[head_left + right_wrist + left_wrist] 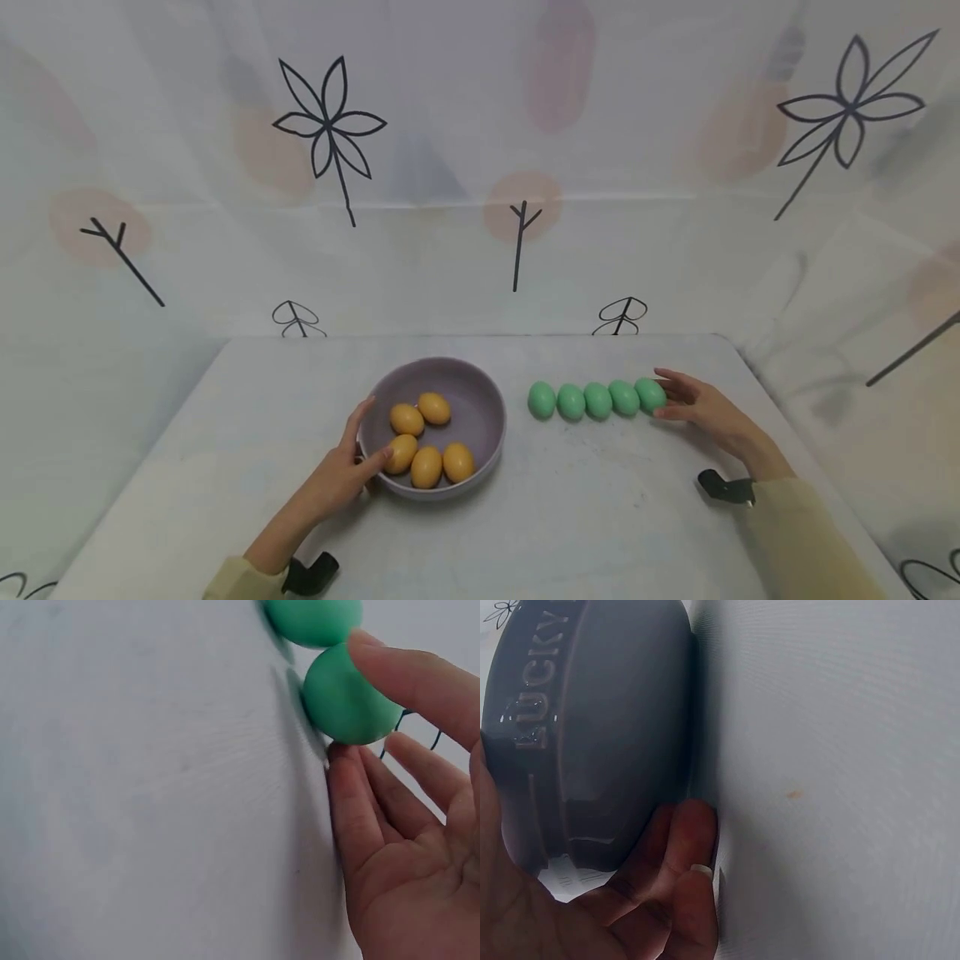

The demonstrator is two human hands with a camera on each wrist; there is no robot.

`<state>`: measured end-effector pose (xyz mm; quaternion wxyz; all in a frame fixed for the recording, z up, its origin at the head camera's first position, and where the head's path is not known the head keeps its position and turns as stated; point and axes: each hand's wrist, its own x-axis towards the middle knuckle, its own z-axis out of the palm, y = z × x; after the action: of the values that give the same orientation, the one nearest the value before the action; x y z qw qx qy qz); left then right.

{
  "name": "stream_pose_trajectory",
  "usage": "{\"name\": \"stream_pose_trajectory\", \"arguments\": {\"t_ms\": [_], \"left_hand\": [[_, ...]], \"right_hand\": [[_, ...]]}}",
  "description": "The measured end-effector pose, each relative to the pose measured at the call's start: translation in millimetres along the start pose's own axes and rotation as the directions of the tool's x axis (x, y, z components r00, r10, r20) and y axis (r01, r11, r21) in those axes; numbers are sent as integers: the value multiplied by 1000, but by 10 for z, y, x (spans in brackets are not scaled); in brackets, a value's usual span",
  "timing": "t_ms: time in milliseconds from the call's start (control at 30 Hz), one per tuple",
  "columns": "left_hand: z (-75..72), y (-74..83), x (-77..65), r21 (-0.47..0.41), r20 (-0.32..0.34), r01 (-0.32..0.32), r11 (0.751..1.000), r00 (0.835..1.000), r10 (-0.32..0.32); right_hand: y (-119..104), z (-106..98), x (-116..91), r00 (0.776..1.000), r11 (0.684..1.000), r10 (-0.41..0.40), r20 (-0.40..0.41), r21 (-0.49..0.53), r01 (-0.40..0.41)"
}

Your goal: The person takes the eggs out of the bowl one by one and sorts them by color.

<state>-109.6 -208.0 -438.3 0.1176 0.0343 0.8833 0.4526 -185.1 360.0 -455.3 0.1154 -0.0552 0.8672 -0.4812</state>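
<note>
Several green eggs [597,401] lie side by side in a row on the white table. At the right end of that row my right hand [701,410] holds the last green egg [351,696], thumb on one side and fingers on the other. My left hand [347,473] grips the round grey-purple bowl [489,417] by its left side. The thumb lies over the rim beside a yellow-orange egg, and fingers reach low along the outer wall in the left wrist view. Several yellow-orange eggs [426,467] lie inside the bowl, which has raised lettering outside.
The white table [585,517] stands against a pale cloth backdrop [450,275] printed with plant drawings. Both wrists carry a dark strapped device [726,487] close to the table. The green row lies to the right of the bowl.
</note>
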Motion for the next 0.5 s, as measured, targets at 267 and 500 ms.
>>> {"name": "stream_pose_trajectory", "arguments": {"t_ms": [267,500], "left_hand": [[-41,-10,54,3,14,-5,1000,1000,5],[-39,-13,50,-3,13,-6,1000,1000,6]], "right_hand": [[-36,2,-31,998,999,-33,-60,34,35],[-165,-21,-65,985,999,-34,-167,-48,26]]}}
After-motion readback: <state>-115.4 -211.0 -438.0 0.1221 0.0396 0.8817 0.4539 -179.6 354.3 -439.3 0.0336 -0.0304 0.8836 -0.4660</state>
